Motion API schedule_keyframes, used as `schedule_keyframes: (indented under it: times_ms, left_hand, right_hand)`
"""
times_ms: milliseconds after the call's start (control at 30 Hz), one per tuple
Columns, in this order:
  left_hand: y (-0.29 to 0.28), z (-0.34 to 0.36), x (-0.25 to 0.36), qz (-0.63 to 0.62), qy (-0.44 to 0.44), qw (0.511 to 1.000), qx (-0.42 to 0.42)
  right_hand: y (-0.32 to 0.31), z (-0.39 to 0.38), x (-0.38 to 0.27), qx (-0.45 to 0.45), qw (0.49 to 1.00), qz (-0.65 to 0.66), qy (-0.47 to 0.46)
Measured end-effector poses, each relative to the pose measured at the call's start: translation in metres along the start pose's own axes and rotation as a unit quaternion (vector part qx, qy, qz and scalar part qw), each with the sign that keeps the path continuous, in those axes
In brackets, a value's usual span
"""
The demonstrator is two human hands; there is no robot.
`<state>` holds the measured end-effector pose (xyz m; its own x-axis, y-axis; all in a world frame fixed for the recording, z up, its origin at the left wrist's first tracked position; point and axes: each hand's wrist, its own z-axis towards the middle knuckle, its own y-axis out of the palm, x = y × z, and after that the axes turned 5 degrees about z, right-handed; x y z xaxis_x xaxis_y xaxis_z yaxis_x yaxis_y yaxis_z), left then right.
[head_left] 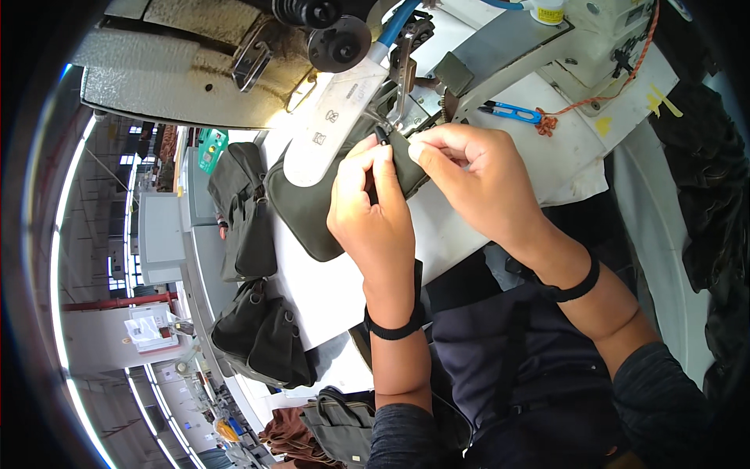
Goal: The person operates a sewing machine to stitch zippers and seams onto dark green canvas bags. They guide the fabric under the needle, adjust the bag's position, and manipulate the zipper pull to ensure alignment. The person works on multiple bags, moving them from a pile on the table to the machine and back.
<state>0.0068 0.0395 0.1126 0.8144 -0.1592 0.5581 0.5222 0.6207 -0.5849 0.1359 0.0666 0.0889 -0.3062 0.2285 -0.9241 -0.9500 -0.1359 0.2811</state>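
Observation:
A dark olive fabric bag point(305, 220) lies on the white table under the sewing machine's working end. My left hand point(370, 209) is closed over the bag, its thumb and fingertips pinching a small black piece point(382, 136) just in front of the presser foot. To its right, my right hand point(483, 173) is closed too, thumb and index finger pressed together at the bag's right part. What lies between those fingertips is too small to make out. A white round-ended panel point(316, 144) hangs above the bag, hiding some of it.
The sewing machine arm point(176, 82) spans the upper left. Blue thread snips point(514, 112) on an orange cord lie right of my hands. More olive bags point(241, 211) sit along the table's left side, another olive bag point(342, 426) below. Dark garments point(707, 180) hang at the right.

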Motion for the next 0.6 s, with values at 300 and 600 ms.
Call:
schedule_keyframes:
  times_ms: [300,600]
  left_hand:
    - [0.002,0.011,-0.013,0.007,0.034,0.999,0.000]
    - [0.002,0.017,-0.021,-0.011,0.057,0.998,-0.002]
  right_hand:
    - [-0.001,0.007,-0.003,-0.012,1.000,-0.006,0.001]
    - [-0.012,-0.013,-0.018,0.013,0.997,-0.058,-0.042]
